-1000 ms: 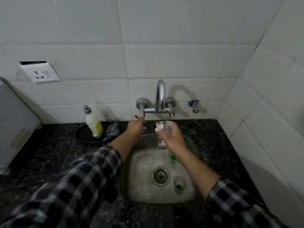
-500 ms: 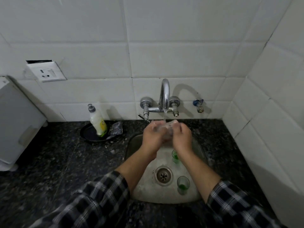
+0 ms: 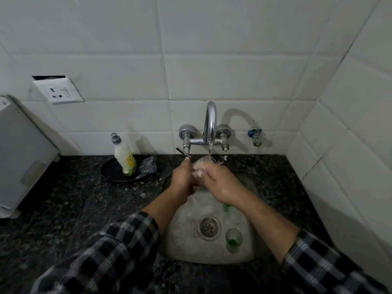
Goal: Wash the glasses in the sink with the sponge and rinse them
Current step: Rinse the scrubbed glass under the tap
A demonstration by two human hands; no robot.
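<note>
Forearms stretched forward, converging, wrists bare.
Left grip and right grip side by side, fingers of both curled round one glass.

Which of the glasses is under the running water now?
The clear glass held up at the spout; the two green-bottomed glasses sit down in the sink.

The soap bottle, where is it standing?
In the head view, the soap bottle stands left of the tap, in a dark dish on the counter.
</note>
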